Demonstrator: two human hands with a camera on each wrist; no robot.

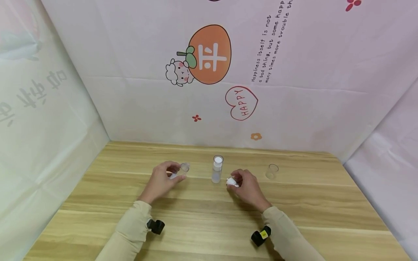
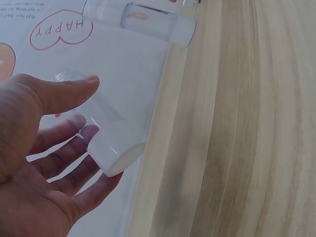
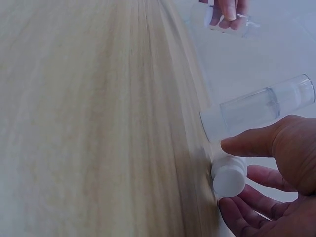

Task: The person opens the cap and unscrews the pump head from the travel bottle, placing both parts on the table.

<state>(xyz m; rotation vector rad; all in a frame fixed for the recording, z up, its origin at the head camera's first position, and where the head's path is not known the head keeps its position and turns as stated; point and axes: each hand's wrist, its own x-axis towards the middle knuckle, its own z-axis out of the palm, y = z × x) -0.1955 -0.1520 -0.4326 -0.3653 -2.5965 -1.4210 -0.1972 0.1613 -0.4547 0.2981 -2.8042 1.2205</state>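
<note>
One clear cylindrical bottle with a white base (image 2: 106, 127) is tilting in the left hand (image 1: 163, 179), whose thumb and curved fingers are gripping it from opposite sides. One other bottle, a capped clear cylinder with a white base and white top (image 1: 217, 175), is standing upright on the pale wood-grain tabletop (image 1: 202, 224), between the two hands and apart from both. One small white rounded fitting (image 3: 229, 180) is sitting in the right hand (image 1: 247, 186), pinched between thumb and fingers, near the standing bottle. One clear round-rimmed cup (image 1: 271, 172) (nearly vanishing against the wood) is resting farther right, well apart from that hand.

Both forearms are slanting inward from the near side, one in the left cream sleeve (image 1: 127, 232), the other in the right cream sleeve (image 1: 290, 235). Two black wrist devices (image 1: 156, 227) are jutting from the cuffs' inner sides, and the thumbs are facing each other.
</note>
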